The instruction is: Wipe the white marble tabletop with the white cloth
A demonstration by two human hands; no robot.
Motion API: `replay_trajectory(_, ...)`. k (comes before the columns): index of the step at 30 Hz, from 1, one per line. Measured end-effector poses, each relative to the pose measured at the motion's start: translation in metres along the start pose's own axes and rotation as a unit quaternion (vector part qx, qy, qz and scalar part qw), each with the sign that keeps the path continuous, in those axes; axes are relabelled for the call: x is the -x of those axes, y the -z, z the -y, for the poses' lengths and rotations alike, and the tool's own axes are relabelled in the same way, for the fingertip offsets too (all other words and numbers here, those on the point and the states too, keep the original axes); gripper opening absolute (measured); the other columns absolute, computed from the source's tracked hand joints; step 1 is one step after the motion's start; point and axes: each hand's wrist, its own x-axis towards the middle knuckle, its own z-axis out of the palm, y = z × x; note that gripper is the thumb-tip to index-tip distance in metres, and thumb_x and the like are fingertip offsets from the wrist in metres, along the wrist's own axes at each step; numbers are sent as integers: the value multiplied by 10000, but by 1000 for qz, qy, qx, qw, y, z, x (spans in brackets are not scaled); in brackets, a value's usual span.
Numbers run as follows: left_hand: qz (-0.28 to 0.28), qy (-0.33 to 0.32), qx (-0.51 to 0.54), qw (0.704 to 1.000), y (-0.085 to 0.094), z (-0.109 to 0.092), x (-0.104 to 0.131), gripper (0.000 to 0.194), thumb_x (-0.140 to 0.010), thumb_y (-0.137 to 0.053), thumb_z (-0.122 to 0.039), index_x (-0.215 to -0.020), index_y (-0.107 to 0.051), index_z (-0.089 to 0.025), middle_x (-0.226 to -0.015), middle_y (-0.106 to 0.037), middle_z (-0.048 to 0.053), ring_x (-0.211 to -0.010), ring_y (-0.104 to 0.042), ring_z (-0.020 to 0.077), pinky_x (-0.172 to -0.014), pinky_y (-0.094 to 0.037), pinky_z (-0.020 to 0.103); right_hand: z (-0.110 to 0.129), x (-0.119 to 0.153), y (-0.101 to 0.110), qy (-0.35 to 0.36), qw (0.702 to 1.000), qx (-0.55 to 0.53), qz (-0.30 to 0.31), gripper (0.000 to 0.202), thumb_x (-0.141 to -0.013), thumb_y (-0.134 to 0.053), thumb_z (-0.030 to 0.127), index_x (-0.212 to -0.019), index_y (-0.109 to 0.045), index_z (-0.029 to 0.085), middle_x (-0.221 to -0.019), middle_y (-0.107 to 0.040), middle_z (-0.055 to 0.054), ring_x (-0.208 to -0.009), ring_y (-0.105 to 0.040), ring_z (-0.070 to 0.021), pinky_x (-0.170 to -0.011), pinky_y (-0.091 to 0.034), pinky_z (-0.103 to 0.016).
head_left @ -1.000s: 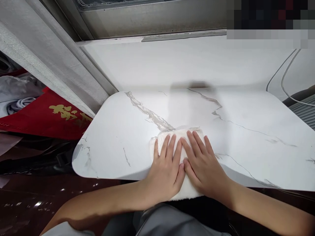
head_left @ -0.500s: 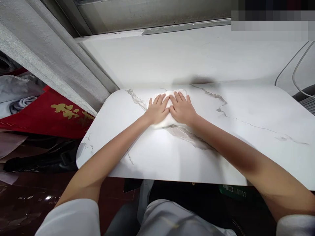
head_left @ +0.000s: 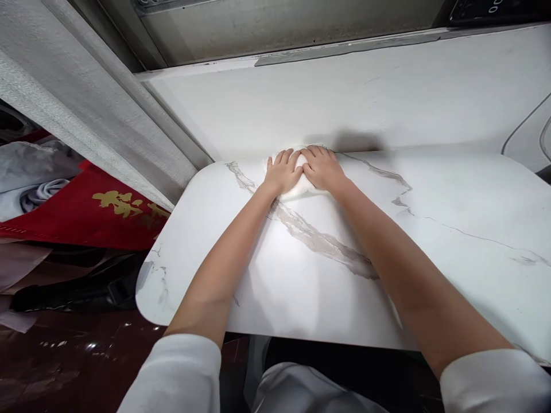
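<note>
At the far left, a bundle of grey fabric [head_left: 38,166] is lying beside a red cloth [head_left: 86,206], which is showing gold characters. Below these, a black object [head_left: 81,292] is extending across the lower left of the frame, above a dark red, glossy floor [head_left: 64,358]. A pale grey post [head_left: 86,86] is running diagonally from the upper left corner toward the left end of the tabletop [head_left: 293,301]. The tabletop is occupying the middle and right of the frame; its white surface is displaying grey-brown veining.

At the upper centre, the left hand [head_left: 284,172] is resting palm down on the left part of a white cloth [head_left: 305,189], with its fingers extended forward and slightly spread. The white cloth is lying on the tabletop at the rear edge; whether it is touching the white panel [head_left: 327,103] behind cannot be told. The right hand [head_left: 322,167] is resting palm down on the right part of the white cloth, its fingers likewise extended. The thumbs are pointing toward each other, and both forearms are reaching up from the lower frame, where white sleeves [head_left: 181,367] are covering the upper arms.

At the upper right, a black device [head_left: 495,11] is showing light digits. Below it, thin cables [head_left: 523,121] are hanging in front of the white panel.
</note>
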Motion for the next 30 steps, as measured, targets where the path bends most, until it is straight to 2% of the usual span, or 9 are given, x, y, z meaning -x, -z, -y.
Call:
replay_trajectory(3, -7, 0, -4, 1000, -1, 0, 1, 565, -995, -268, -334, -1545, -310, -212, -1649, -263, 83, -1523, -203, 247, -1224, -140, 548, 0, 2, -1, 5, 1000, -4, -12, 569, -934, -255, 204, -1451, -466, 97, -1523, -456, -163, -1387, -389, -313, -1148, -255, -524)
replay_trajectory(6, -8, 2, -9, 1000, -2, -1, 8, 561, -1003, -265, -333, -1550, -302, -215, -1653, -253, 92, -1529, -194, 253, -1220, -151, 550, 2, 7, 0, 8, 1000, 1, -8, 580, -943, -256, 213, -1479, -436, 84, -1562, -407, -165, -1431, -341, -308, -1162, -238, -526)
replay_trajectory(11, 9, 11, -20, 1000, -2, -4, 38, 577, -1015, -247, -328, -1571, -256, -173, -1661, -211, 127, -1537, -162, 286, -1212, -147, 577, 17, 30, 5, 19, 999, 14, 30, 587, -974, -246, 243, -1521, -383, 77, -1616, -325, -150, -1490, -261, -290, -1201, -178, -522)
replay_trajectory(15, 10, -3, -37, 999, -2, -4, 83, 576, -1020, -250, -332, -1567, -267, -153, -1656, -217, 149, -1535, -161, 308, -1206, -150, 594, 39, 66, 7, 34, 999, 18, 37, 583, -991, -255, 269, -1529, -372, 77, -1619, -315, -164, -1496, -257, -310, -1196, -189, -554)
replay_trajectory(24, 2, -84, -24, 996, -1, -12, 200, 575, -1012, -275, -334, -1557, -284, -150, -1646, -241, 168, -1532, -165, 320, -1206, -145, 616, 91, 178, 16, 91, 995, 30, 10, 598, -1001, -287, 299, -1509, -397, 3, -1583, -344, -238, -1479, -268, -401, -1191, -188, -610)
replay_trajectory(30, -19, -72, -25, 997, -2, -22, 262, 589, -1018, -256, -320, -1576, -239, -134, -1638, -261, 173, -1538, -150, 310, -1217, -152, 609, 110, 222, 28, 159, 987, -16, 21, 624, -997, -326, 317, -1527, -346, -13, -1589, -310, -265, -1503, -212, -388, -1188, -205, -638)
